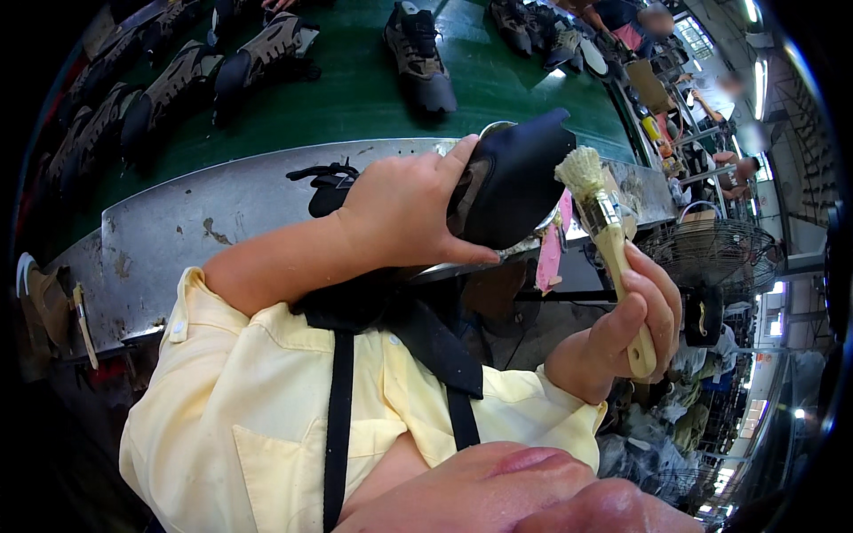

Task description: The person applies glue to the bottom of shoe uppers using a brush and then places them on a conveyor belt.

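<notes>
My left hand [400, 209] is wrapped round a dark shoe upper [520, 182], thumb on its near side and fingers over the far side. The shoe's smooth black end points right, above the metal ledge [178, 240]. Dark laces or straps [329, 182] hang out near my wrist. In my right hand [653, 302] is a brush [613, 244] with a pale wooden handle, held upright. Its bristles are clumped with a whitish, sticky-looking coating and stand just right of the shoe, seemingly apart from it. A pink strip [551, 253] hangs at the ledge's edge below.
Beyond the ledge runs a green conveyor belt [346, 80]. One shoe [418, 62] stands mid-belt, with several more [178, 89] at left and others [533, 31] at far right. Another brush [84, 324] is at far left. A caged fan [711, 253] and people are on the right.
</notes>
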{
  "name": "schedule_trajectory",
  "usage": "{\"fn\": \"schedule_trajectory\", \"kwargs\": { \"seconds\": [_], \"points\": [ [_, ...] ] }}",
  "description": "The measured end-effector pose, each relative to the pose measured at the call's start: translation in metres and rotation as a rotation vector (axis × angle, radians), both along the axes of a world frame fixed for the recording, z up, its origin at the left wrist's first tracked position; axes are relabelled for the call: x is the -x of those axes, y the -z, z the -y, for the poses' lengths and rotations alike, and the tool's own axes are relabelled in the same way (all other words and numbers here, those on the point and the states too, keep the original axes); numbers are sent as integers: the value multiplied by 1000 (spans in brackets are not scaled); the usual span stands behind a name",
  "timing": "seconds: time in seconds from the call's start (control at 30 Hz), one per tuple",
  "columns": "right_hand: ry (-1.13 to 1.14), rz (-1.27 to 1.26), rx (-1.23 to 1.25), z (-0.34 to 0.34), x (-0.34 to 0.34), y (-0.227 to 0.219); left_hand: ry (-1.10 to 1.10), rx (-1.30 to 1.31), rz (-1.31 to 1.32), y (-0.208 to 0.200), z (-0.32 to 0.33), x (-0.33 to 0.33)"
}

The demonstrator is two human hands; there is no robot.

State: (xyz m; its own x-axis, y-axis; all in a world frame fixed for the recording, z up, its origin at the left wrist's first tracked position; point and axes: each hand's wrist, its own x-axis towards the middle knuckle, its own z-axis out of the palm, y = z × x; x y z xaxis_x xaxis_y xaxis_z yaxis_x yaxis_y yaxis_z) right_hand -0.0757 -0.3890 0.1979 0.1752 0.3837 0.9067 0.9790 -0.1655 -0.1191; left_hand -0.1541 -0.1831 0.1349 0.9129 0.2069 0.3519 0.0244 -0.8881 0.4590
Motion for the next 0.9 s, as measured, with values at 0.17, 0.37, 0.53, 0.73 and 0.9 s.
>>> {"fn": "schedule_trajectory", "kwargs": {
  "seconds": [0.17, 0.37, 0.53, 0.73, 0.9],
  "points": [
    [136, 87, -17, 11, -9, 1, -9, 8, 1, 1, -1, 1],
    [-34, 124, -84, 2, -2, 5, -4, 5, 1, 3, 0, 1],
    [148, 72, -2, 5, -6, 9, -11, 64, -28, 1, -5, 6],
    [49, -9, -139, 30, -28, 38, -128, 162, -48, 7, -32, 14],
    [54, -226, -137, 43, -34, 66, -221, 322, -128, 10, -58, 29]
  ]
}}
